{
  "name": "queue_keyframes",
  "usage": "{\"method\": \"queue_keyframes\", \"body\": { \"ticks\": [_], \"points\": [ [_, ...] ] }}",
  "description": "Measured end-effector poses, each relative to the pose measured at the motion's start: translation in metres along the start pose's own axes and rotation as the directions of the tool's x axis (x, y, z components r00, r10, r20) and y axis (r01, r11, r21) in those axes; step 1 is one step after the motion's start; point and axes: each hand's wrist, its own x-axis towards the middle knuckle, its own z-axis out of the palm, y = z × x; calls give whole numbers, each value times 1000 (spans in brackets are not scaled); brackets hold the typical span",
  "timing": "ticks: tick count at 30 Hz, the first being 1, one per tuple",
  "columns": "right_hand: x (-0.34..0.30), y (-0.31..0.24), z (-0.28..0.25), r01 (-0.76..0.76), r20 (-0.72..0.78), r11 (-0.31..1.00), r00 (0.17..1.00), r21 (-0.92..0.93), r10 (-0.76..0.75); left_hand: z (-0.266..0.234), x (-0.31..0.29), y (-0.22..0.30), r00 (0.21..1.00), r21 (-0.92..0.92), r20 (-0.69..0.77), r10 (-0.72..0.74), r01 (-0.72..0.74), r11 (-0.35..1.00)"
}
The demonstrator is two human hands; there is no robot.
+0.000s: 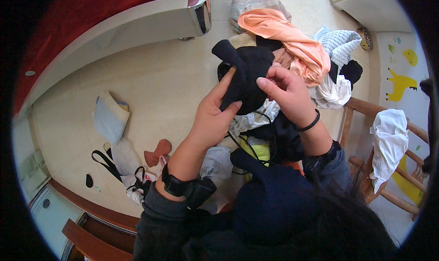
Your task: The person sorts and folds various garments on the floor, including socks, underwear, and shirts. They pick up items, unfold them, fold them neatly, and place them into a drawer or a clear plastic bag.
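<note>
Both of my hands hold up black socks (250,80) above a pile of clothes. My left hand (211,114) grips the cloth at its lower left, with the thumb in front and the fingers partly hidden by the fabric. At the right edge, my right hand (288,89) has its thumb and curled fingers closed on the same dark cloth. A narrow end of it sticks out at the upper left. Just beyond the hands lies a peach-coloured garment (292,44), beside a pale blue-white textured cloth (338,44) and a white cloth (331,92).
A wooden chair (361,106) stands at right with a white garment (389,144) over it. At left on the floor are a folded grey-blue cloth (109,119) and a brown sock (158,153). A bed with a pale frame (137,28) fills the upper left. Below the hands is a yellow-green object (257,150).
</note>
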Motion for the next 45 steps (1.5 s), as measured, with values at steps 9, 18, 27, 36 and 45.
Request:
{"method": "queue_keyframes", "body": {
  "ticks": [9, 18, 27, 36, 45],
  "points": [
    [-9, -1, -2, -7, 78, 1000, 997, -23, 9, -2, -1, 0, 996, -376, 12, -91, 88, 922],
    [-7, 10, -63, 146, -166, 564, 986, 813, -17, -9, 1, 7, 984, -828, 157, -83, 177, 532],
    [-7, 27, -58, 264, -484, 866, 874, 425, -29, -10, 2, 4, 982, -874, 175, -77, 190, 448],
    [-29, -29, -9, 381, 261, 924, 892, 0, -368, 1, 3, 0, 991, -825, 116, -64, 132, 549],
    [-9, -6, -26, 207, -93, 978, 974, 17, -205, -11, -4, -11, 994, -847, 82, -66, 105, 520]
  ]
}}
